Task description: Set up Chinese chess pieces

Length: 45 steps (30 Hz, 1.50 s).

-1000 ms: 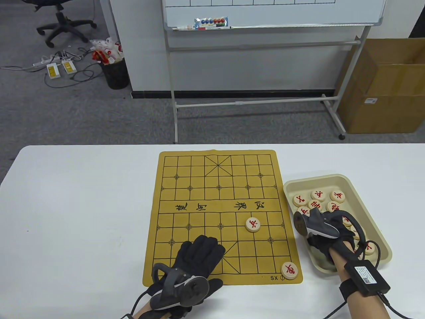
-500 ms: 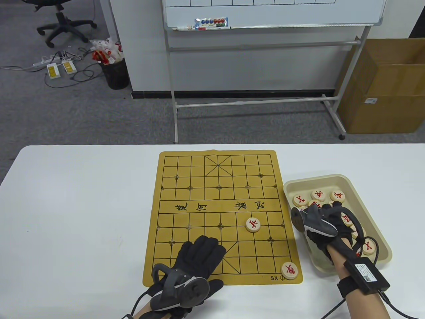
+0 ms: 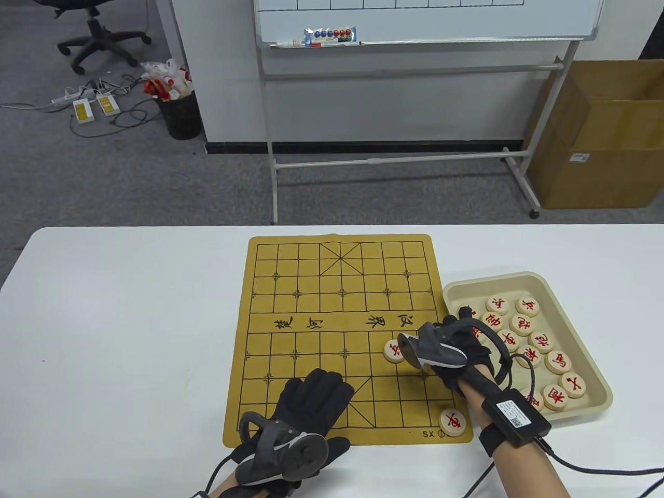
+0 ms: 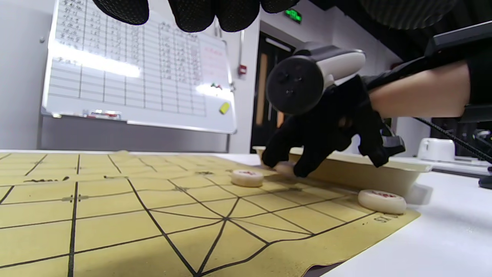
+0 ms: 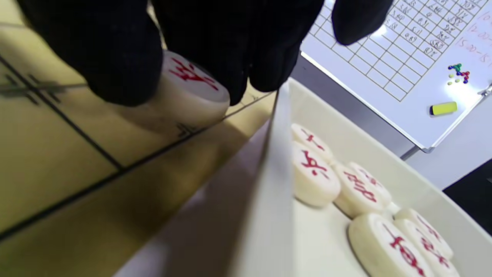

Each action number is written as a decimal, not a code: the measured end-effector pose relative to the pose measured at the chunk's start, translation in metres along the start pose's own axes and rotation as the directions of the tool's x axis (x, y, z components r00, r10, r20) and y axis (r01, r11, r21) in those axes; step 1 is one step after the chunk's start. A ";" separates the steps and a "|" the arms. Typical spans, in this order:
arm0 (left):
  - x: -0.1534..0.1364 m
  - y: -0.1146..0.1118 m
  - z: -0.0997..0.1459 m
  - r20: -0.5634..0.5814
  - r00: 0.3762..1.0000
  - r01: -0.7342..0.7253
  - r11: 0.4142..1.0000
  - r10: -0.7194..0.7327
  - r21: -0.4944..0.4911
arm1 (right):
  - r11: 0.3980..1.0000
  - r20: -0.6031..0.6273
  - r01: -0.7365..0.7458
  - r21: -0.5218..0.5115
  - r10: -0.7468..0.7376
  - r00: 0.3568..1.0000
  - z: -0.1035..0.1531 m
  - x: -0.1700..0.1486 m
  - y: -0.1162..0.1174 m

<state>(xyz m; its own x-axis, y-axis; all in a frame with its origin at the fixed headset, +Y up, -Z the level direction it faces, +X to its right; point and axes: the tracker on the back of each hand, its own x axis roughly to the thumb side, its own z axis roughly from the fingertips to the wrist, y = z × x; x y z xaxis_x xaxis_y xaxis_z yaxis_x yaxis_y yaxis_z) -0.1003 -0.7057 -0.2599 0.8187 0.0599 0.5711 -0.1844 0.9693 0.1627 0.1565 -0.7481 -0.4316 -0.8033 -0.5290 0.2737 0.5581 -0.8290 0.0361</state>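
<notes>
Wooden disc [image 5: 184, 96] with a red character lies flat, face up, pinched between your right hand's [image 3: 456, 347] fingers [image 5: 115, 57] on the yellow board's [image 3: 311, 363] right side, just beside the tray [image 3: 519, 280]. Your left hand [image 3: 306, 410] rests flat, fingers spread, on the board's near edge.

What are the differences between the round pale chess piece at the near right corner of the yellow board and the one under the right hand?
The corner round pale chess piece lies free, untouched; the other round piece is gripped by the right hand. The corner piece sits at the yellow board's near edge; the gripped one is farther up, beside the beige tray. Both are pale discs with red characters.
</notes>
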 end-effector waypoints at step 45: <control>-0.001 -0.002 -0.003 -0.002 1.000 0.016 0.999 -0.016 -0.035 | 0.953 -0.222 0.277 0.124 -0.245 0.944 -0.015 -0.090 0.047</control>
<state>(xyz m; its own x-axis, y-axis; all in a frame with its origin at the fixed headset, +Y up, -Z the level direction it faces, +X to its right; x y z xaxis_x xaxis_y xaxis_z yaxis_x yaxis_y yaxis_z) -0.0993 -0.7074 -0.2630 0.8228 0.0448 0.5665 -0.1523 0.9778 0.1439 0.2518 -0.7423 -0.4686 -0.9410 -0.3365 0.0357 0.3354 -0.9138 0.2291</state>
